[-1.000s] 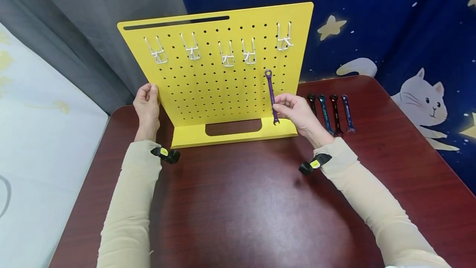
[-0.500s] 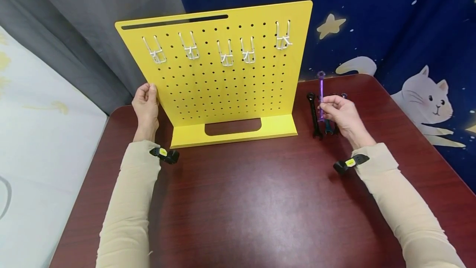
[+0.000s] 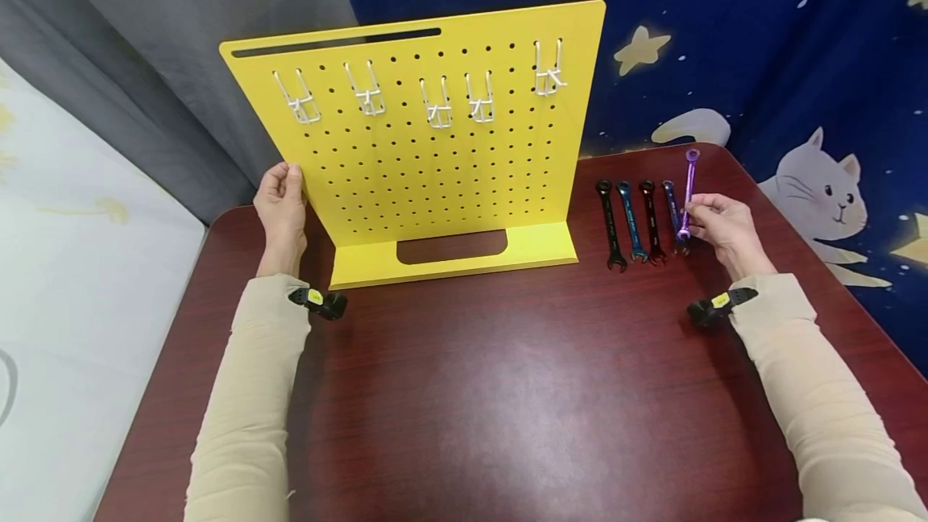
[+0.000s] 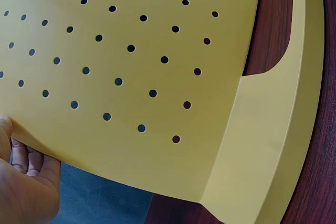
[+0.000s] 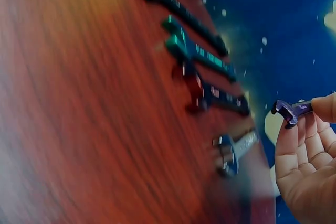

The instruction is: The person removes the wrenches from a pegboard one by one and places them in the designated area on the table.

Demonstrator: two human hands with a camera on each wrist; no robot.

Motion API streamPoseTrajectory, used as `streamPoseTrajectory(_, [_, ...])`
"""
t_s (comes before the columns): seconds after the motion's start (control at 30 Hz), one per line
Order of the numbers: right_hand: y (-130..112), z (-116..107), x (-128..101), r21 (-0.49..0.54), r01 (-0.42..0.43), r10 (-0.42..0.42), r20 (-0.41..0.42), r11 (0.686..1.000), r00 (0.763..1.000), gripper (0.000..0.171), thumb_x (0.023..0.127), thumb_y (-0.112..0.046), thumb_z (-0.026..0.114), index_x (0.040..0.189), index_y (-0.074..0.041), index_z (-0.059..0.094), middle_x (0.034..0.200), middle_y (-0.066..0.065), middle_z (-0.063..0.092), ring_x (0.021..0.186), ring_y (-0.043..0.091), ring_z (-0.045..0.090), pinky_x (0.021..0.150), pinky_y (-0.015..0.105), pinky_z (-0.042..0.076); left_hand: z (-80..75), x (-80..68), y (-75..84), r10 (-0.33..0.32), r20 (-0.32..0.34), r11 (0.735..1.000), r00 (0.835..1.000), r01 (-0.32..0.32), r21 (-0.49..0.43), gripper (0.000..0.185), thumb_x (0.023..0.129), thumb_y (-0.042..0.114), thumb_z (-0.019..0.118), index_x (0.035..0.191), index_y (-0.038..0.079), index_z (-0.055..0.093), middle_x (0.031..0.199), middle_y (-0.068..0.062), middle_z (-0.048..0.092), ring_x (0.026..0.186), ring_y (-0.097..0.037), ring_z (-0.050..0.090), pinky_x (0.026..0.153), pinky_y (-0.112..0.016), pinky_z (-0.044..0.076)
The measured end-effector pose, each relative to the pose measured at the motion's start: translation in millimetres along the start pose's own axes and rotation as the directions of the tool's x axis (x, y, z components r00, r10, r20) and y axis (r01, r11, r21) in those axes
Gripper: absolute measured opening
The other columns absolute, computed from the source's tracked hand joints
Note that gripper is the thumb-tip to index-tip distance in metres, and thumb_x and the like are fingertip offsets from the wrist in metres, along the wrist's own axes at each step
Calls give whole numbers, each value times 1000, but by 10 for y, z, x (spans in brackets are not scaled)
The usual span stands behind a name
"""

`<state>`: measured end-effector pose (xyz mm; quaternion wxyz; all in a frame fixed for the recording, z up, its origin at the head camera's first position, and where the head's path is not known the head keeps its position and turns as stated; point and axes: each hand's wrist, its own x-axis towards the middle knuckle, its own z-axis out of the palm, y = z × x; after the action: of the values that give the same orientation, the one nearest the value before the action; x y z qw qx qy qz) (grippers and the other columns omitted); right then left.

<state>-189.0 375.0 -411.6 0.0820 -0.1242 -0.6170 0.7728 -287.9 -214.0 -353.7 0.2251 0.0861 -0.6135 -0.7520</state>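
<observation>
My left hand [image 3: 281, 212] grips the left edge of a yellow pegboard [image 3: 435, 176], thumb on the front and fingers behind, as the left wrist view shows. Between thumb and fingers, my right hand [image 3: 725, 228] pinches a purple combination wrench [image 3: 689, 192], held upright with its ring end up. In the right wrist view the open end of the purple wrench [image 5: 287, 113] points away from the hand. To the left lie a black wrench [image 3: 611, 224], a teal wrench [image 3: 632, 220], a dark red wrench [image 3: 652, 220] and a blue wrench [image 3: 672, 208], which the purple one partly overlaps.
Several white wire hooks [image 3: 435, 107] hang on the pegboard's upper part. Its base has a cut-out and stands on the dark red wooden table [image 3: 493, 377]. Behind it are a grey curtain [image 3: 217, 22] and a blue starry curtain [image 3: 696, 47].
My right hand has carried the purple wrench rightward, from in front of the pegboard, across the row of wrenches to its right end. The left hand stays on the board's edge.
</observation>
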Motion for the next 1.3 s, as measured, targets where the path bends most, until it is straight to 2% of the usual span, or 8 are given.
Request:
streamPoseTrajectory(0.17, [20, -118, 63, -127, -57, 49, -67, 990, 997, 17, 90, -2, 57, 80, -14, 63, 66, -7, 63, 57, 4, 55, 53, 17, 50, -2, -5, -2, -5, 4, 1000, 1000, 5, -7, 9, 89, 20, 64, 95, 14, 62, 79, 3, 55, 73, -8, 48, 68, -21, 40])
streamPoseTrajectory(0.37, [36, -194, 133, -340, -130, 97, -114, 931, 989, 18, 91, -10, 56, 78, -22, 60, 64, -14, 59, 60, -1, 54, 55, 15, 49, 7, -18, 19, -7, 10, 1000, 1000, 7, -21, 8, 89, 19, 64, 94, 13, 62, 77, 3, 54, 70, -9, 46, 64, -21, 36])
streamPoseTrajectory(0.57, [57, -252, 182, -395, -189, 148, -132, 899, 980, 28, 91, -7, 55, 70, -24, 60, 62, -16, 57, 56, -2, 54, 53, 15, 49, 7, -18, 22, -18, 13, 1000, 1000, 18, -14, 9, 89, 19, 64, 95, 14, 61, 78, 3, 55, 70, -8, 46, 63, -20, 36])
streamPoseTrajectory(0.77, [73, -266, 219, -476, -200, 151, -141, 856, 978, 30, 92, -9, 55, 68, -27, 59, 62, -19, 56, 55, -4, 54, 55, 14, 49, -1, -15, 21, -25, 11, 1000, 1000, 25, -11, 9, 89, 20, 65, 95, 14, 61, 79, 3, 55, 71, -8, 46, 65, -21, 37])
streamPoseTrajectory(1.0, [85, -260, 264, -488, -209, 162, -137, 848, 977, 34, 92, -7, 54, 64, -27, 58, 60, -19, 56, 53, -4, 52, 52, 14, 48, 3, -30, 42, -21, 13, 999, 1000, 22, -40, 7, 88, 17, 65, 93, 13, 62, 69, 3, 46, 59, -7, 39, 52, -15, 32])
streamPoseTrajectory(1.13, [98, -269, 282, -504, -213, 163, -143, 837, 976, 32, 92, -7, 53, 67, -25, 58, 60, -20, 55, 53, -4, 52, 51, 15, 48, 4, -15, 24, -21, 14, 999, 1000, 21, -40, 6, 88, 17, 65, 92, 13, 62, 69, 3, 48, 59, -7, 39, 53, -15, 32])
streamPoseTrajectory(1.23, [104, -268, 290, -541, -212, 148, -159, 814, 976, 22, 91, -8, 55, 73, -20, 60, 59, -20, 54, 52, -4, 52, 51, 15, 48, 1, -12, 15, -22, 12, 1000, 1000, 23, -20, 7, 88, 19, 64, 93, 14, 62, 70, 3, 49, 60, -7, 40, 54, -16, 32])
streamPoseTrajectory(1.3, [92, -257, 284, -586, -208, 132, -170, 783, 976, 12, 89, -9, 56, 80, -12, 63, 59, -20, 52, 51, -4, 52, 50, 15, 48, -1, -15, 14, -28, 9, 1000, 1000, 28, -10, 8, 88, 20, 64, 93, 14, 62, 70, 4, 49, 61, -7, 40, 55, -16, 32])
